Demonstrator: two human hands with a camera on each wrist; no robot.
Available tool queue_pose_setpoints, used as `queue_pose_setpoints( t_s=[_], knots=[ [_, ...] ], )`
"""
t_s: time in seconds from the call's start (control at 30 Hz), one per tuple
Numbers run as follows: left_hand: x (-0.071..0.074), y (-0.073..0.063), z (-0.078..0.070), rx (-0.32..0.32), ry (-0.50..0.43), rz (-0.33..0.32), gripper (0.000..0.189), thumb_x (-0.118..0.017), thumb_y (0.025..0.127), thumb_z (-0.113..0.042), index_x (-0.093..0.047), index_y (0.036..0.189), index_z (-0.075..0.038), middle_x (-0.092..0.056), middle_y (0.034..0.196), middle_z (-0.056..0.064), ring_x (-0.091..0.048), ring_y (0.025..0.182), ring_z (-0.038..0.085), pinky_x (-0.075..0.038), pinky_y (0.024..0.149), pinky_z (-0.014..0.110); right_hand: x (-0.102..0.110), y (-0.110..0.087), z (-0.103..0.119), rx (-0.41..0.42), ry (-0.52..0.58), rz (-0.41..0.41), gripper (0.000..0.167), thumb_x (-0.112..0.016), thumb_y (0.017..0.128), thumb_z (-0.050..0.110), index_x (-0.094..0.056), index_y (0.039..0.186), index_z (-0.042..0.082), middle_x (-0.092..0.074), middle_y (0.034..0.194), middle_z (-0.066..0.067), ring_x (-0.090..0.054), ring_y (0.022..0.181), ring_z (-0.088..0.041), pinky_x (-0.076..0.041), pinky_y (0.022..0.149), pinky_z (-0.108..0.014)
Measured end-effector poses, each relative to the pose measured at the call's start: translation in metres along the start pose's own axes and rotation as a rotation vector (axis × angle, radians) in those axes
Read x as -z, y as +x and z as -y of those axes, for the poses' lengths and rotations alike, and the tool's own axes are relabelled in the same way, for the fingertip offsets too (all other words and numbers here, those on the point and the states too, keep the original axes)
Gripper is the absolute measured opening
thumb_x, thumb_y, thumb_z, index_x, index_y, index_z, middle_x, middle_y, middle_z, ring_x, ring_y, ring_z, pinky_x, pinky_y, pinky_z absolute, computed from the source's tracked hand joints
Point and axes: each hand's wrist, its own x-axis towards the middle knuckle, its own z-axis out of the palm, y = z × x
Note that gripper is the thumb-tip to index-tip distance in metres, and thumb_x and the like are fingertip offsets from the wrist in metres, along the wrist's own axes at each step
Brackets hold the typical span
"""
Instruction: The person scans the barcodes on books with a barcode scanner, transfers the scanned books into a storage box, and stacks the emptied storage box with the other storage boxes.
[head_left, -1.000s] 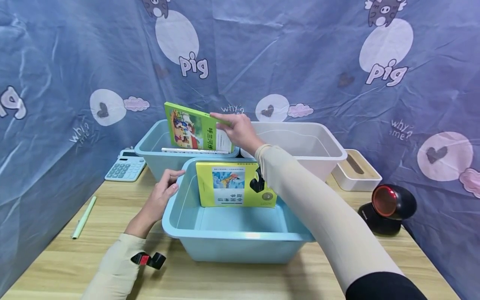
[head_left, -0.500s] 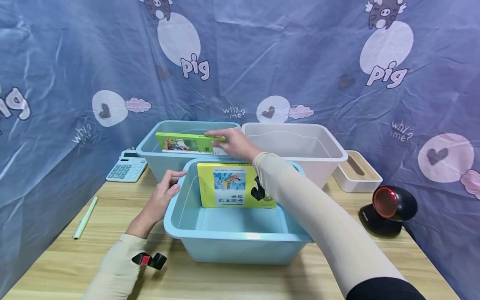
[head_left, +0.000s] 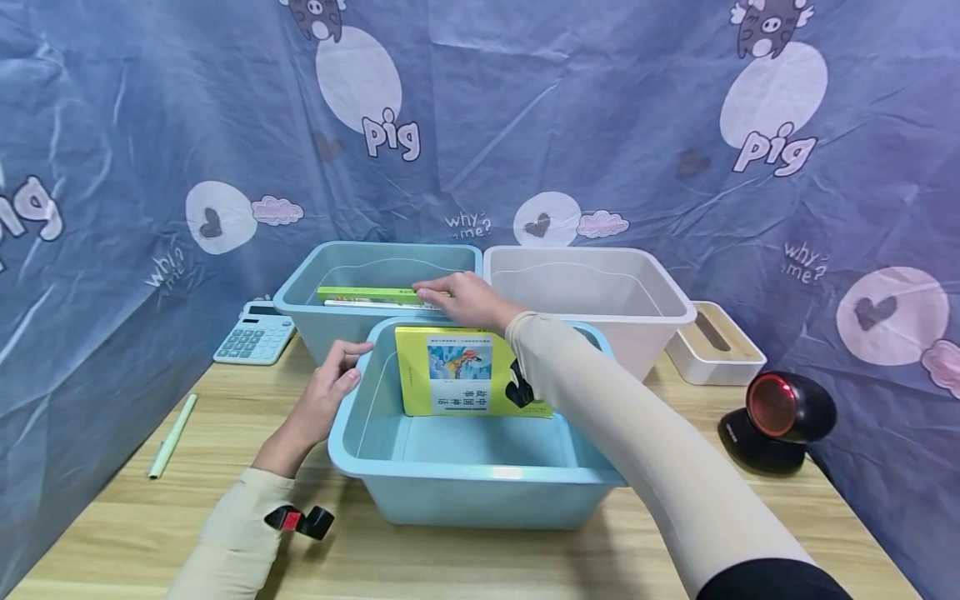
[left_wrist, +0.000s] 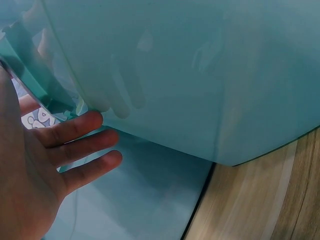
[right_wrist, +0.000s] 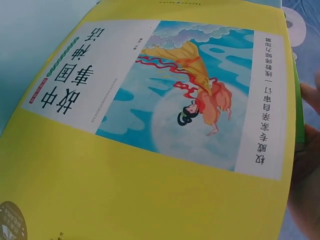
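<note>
In the head view, my right hand [head_left: 468, 300] reaches into the rear left blue bin [head_left: 300, 315] and pinches the top edge of a green book [head_left: 367, 294]. Most of that book is down inside the bin, behind the white edge of another book [head_left: 375, 305]. My left hand [head_left: 326, 392] touches the left rim of the front blue bin [head_left: 480, 504]; the left wrist view shows relaxed fingers [left_wrist: 85, 150] by the bin's outer wall. A yellow book [head_left: 420, 375] stands upside down against the front bin's far wall and fills much of the right wrist view.
A white bin [head_left: 637, 321] stands to the right of the rear blue one. Beyond it are a tissue box [head_left: 720, 362] and a black scanner-like device [head_left: 780, 417]. A calculator [head_left: 253, 337] and a green pen [head_left: 172, 437] lie at the left. Patterned cloth hangs behind.
My right hand has lowered the green book into the rear left bin, from standing well above the rim to only its top part showing. My left hand has stayed at the front bin's rim.
</note>
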Motion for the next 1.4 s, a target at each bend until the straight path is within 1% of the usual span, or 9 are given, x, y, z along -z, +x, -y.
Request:
queue_pose_setpoints(
  t_s=[0.1, 0.33, 0.57, 0.67, 0.83, 0.97, 1.13, 1.23, 1.4],
  knots=[
    [0.0, 0.0, 0.0, 0.0, 0.001, -0.001, 0.037, -0.039, 0.102, -0.01, -0.044, 0.137, 0.003, -0.063, 0.125, 0.03, -0.056, 0.104, -0.001, -0.052, 0.085, 0.022, -0.001, 0.0, 0.001, -0.02, -0.016, -0.007, 0.049, -0.039, 0.107, 0.048, -0.056, 0.145, 0.022, -0.06, 0.145, 0.001, -0.054, 0.136, -0.02, -0.04, 0.115, -0.038],
    [-0.001, 0.0, -0.001, 0.017, 0.005, 0.006, 0.036, -0.04, 0.103, -0.011, -0.043, 0.136, 0.002, -0.062, 0.127, 0.03, -0.056, 0.105, -0.002, -0.052, 0.086, 0.021, -0.003, -0.002, 0.001, -0.062, -0.033, -0.03, 0.059, -0.03, 0.106, 0.057, -0.056, 0.144, 0.02, -0.06, 0.144, -0.002, -0.054, 0.136, -0.024, -0.037, 0.117, -0.041],
    [-0.002, 0.0, -0.001, 0.025, 0.004, 0.013, 0.037, -0.04, 0.103, -0.012, -0.043, 0.137, 0.001, -0.062, 0.127, 0.03, -0.057, 0.104, 0.0, -0.053, 0.085, 0.023, -0.003, -0.006, -0.002, -0.044, -0.001, -0.05, 0.063, -0.024, 0.106, 0.058, -0.058, 0.143, 0.019, -0.061, 0.143, -0.004, -0.055, 0.134, -0.023, -0.038, 0.116, -0.041],
    [-0.002, 0.001, -0.002, 0.03, 0.009, 0.016, 0.037, -0.04, 0.103, -0.013, -0.043, 0.137, 0.001, -0.062, 0.128, 0.03, -0.059, 0.106, 0.007, -0.054, 0.085, 0.025, -0.002, -0.007, -0.003, -0.05, 0.003, -0.053, 0.063, -0.025, 0.107, 0.057, -0.058, 0.142, 0.018, -0.061, 0.144, -0.005, -0.055, 0.135, -0.024, -0.038, 0.116, -0.041],
    [-0.003, 0.001, -0.003, 0.041, 0.011, 0.021, 0.037, -0.039, 0.103, -0.014, -0.042, 0.138, 0.0, -0.062, 0.129, 0.03, -0.062, 0.109, 0.029, -0.054, 0.085, 0.025, 0.0, -0.007, -0.002, -0.053, -0.001, -0.075, 0.063, -0.029, 0.106, 0.056, -0.058, 0.142, 0.014, -0.064, 0.14, -0.007, -0.057, 0.132, -0.024, -0.039, 0.116, -0.041],
    [-0.002, 0.001, -0.004, 0.045, 0.005, 0.023, 0.038, -0.039, 0.103, -0.014, -0.041, 0.138, 0.0, -0.061, 0.131, 0.031, -0.062, 0.11, 0.034, -0.054, 0.084, 0.024, 0.002, -0.008, 0.0, -0.049, 0.016, -0.08, 0.062, -0.03, 0.106, 0.056, -0.057, 0.143, 0.013, -0.067, 0.136, -0.006, -0.06, 0.129, -0.024, -0.039, 0.116, -0.04],
    [-0.001, 0.001, -0.003, 0.05, 0.001, 0.023, 0.038, -0.039, 0.104, -0.014, -0.041, 0.138, 0.0, -0.061, 0.129, 0.03, -0.062, 0.106, 0.015, -0.054, 0.083, 0.024, 0.007, -0.006, 0.002, -0.042, -0.01, -0.115, 0.062, -0.031, 0.106, 0.055, -0.056, 0.144, 0.013, -0.067, 0.135, -0.008, -0.061, 0.127, -0.024, -0.043, 0.112, -0.04],
    [0.0, 0.001, -0.003, 0.055, 0.007, 0.017, 0.037, -0.04, 0.104, -0.014, -0.042, 0.137, 0.001, -0.061, 0.128, 0.03, -0.058, 0.102, 0.001, -0.054, 0.082, 0.024, 0.011, -0.007, 0.004, -0.04, -0.023, -0.128, 0.063, -0.031, 0.106, 0.056, -0.057, 0.143, 0.013, -0.066, 0.136, -0.008, -0.062, 0.126, -0.024, -0.045, 0.109, -0.04],
    [0.0, 0.0, -0.003, 0.058, 0.022, 0.013, 0.037, -0.039, 0.104, -0.015, -0.042, 0.137, 0.001, -0.061, 0.129, 0.03, -0.057, 0.102, 0.0, -0.053, 0.083, 0.023, 0.015, -0.01, 0.007, -0.042, -0.03, -0.112, 0.064, -0.03, 0.106, 0.058, -0.06, 0.141, 0.013, -0.07, 0.127, -0.008, -0.065, 0.117, -0.022, -0.049, 0.104, -0.039]
  ],
)
